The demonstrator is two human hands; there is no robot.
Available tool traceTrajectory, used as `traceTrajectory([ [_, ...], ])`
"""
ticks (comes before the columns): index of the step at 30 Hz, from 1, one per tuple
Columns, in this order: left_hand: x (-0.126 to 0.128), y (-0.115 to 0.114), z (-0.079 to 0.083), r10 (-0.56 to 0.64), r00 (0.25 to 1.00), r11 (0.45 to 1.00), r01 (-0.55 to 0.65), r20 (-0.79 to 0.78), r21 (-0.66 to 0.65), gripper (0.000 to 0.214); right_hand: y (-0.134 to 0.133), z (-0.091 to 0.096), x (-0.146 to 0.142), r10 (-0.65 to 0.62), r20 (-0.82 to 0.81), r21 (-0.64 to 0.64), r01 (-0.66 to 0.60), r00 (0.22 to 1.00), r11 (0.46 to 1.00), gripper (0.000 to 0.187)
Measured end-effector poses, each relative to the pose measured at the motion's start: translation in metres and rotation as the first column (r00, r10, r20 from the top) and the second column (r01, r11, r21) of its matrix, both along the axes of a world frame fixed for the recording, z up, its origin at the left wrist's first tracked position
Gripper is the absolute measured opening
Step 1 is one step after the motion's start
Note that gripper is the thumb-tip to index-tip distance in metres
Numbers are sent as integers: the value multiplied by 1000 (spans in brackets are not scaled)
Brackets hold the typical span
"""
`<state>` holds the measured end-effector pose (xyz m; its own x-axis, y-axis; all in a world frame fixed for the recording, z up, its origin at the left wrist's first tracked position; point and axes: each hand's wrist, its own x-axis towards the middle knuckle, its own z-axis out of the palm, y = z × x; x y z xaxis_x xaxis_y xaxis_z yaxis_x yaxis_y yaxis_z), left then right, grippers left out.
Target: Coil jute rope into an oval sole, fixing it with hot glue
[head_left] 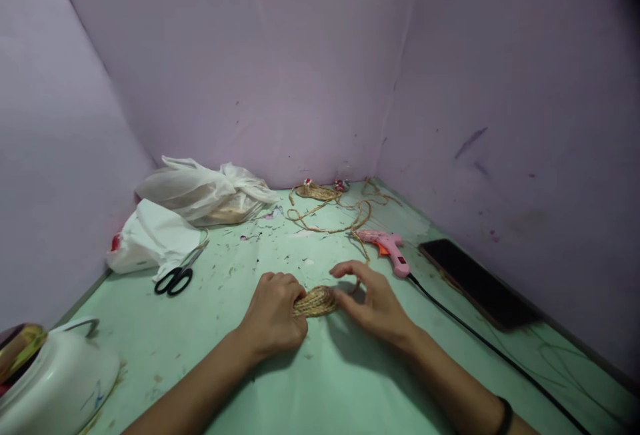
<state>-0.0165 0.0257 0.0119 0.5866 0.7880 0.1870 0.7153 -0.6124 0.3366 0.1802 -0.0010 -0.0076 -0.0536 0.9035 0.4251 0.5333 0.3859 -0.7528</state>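
Jute coil [315, 302] sits mid-desk [320, 388] between both hands. Left hand [273, 318] is clenched on its left edge. Right hand [373, 302] is released, fingers arched, thumb against the right edge. My read: press the coil flat and wind the loose cord [345, 225] snug. Glue gun [387, 248] is near the right hand.

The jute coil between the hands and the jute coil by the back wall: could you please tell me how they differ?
The near coil is gripped by the left hand and touched by the right hand; the far coil lies untouched. The near coil looks tightly wound; the far coil has loose twine sprawled beside it on the table. Both are tan jute.
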Motion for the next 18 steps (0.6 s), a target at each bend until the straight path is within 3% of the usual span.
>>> traceTrajectory([
  [3, 0, -5, 1, 9, 1000, 997, -9, 0, 81, 23, 8, 7, 20, -198, -82, 55, 203, 977, 978, 13],
  [5, -3, -8, 2, 8, 999, 972, -16, 37, 235, 20, 16, 15, 35, -310, -108, 46, 316, 945, 948, 15],
  [7, -10, -10, 3, 2, 996, 899, -38, 84, 437, 20, 25, 25, 51, -427, -56, -18, 427, 903, 904, 19],
  [10, -23, -11, 2, 13, 989, 768, -104, 147, 632, 26, 34, 40, 77, -598, 263, -112, 640, 757, 760, 36],
  [12, -29, -11, 0, 31, 982, 736, -149, 187, 661, 28, 36, 45, 92, -575, 474, -167, 710, 666, 684, 41],
  [13, -31, -11, -1, 38, 978, 733, -166, 205, 659, 28, 35, 45, 98, -542, 524, -202, 714, 657, 670, 40],
  [18, -29, -13, -5, 30, 970, 745, -181, 239, 642, 28, 25, 36, 110, -293, 625, -464, 646, 724, 606, 45],
])
